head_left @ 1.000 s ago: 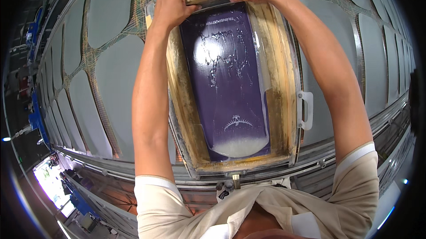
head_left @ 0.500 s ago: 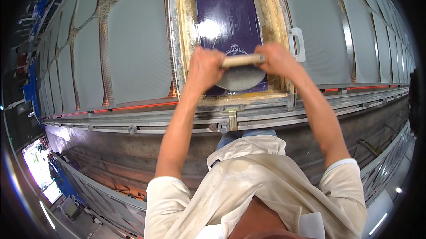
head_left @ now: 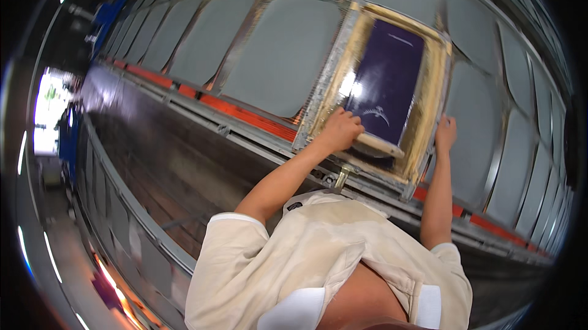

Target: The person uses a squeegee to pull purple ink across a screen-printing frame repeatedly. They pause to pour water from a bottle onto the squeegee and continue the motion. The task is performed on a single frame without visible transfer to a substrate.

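In front of me is a screen-printing frame (head_left: 436, 75) with a yellowed, stained border and a dark purple printing area (head_left: 392, 66) bearing a pale curved design. My left hand (head_left: 343, 129) grips the left end of a squeegee (head_left: 381, 145) with a pale wooden handle, which rests across the near end of the screen. The squeegee's blade is mostly hidden below the handle. My right hand (head_left: 446, 132) is closed at the frame's right side, around its side handle, which the fingers cover.
Rows of grey rounded panels (head_left: 288, 54) lie on a long table to both sides of the frame. A metal rail (head_left: 202, 115) with an orange-red strip (head_left: 257, 120) runs along the near edge. Another railing (head_left: 131, 201) stands behind at left.
My right hand has let go of the squeegee and moved to the frame's right side. My left hand still holds the squeegee. The whole view has tilted, with the frame now further right.
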A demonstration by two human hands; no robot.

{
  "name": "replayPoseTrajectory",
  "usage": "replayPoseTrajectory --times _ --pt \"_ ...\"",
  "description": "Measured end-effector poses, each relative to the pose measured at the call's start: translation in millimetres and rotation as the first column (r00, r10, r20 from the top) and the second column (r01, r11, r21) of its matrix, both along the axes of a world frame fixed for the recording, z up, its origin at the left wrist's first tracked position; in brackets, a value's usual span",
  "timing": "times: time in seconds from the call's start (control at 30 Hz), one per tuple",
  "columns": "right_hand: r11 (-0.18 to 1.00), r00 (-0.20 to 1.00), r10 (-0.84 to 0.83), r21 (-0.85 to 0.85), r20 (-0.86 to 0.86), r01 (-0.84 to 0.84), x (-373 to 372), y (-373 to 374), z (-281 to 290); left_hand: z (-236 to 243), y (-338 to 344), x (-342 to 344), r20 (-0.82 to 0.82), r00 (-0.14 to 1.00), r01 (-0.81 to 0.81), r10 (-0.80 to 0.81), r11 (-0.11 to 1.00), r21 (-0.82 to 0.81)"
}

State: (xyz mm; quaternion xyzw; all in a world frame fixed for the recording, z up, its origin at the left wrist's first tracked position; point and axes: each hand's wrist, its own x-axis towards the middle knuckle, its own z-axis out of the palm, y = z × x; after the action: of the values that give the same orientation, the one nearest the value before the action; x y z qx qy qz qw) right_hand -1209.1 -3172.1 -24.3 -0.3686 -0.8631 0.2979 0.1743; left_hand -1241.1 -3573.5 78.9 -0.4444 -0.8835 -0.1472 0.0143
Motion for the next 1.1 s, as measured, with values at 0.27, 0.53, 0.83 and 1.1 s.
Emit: replayPoseTrajectory --times 0.27,0.53,0.83,1.1 --pt "0.98 0.993 -0.008 -0.2 -0.117 -0.016 20.7 -35.3 91.4 1.7 -22.4 15.5 0.087 0.995 -0.055 0.044 0.99 0.129" --pt "0.96 0.939 0.136 -0.194 -0.315 -0.204 -35.8 -113.7 127.0 43.1 -103.9 -11.6 0.018 0.989 -0.151 0.15 0.975 0.166" --pt "0.933 0.936 0.027 -0.327 -0.35 -0.15 -139.3 -327.6 19.6 26.7 -325.5 -103.1 -0.042 0.997 -0.063 0.064 0.998 0.032" --pt "0.936 0.968 -0.056 -0.35 -0.245 -0.034 -137.8 -347.5 50.0 19.2 -359.9 -68.7 -0.101 0.99 0.099 -0.098 0.995 0.004"
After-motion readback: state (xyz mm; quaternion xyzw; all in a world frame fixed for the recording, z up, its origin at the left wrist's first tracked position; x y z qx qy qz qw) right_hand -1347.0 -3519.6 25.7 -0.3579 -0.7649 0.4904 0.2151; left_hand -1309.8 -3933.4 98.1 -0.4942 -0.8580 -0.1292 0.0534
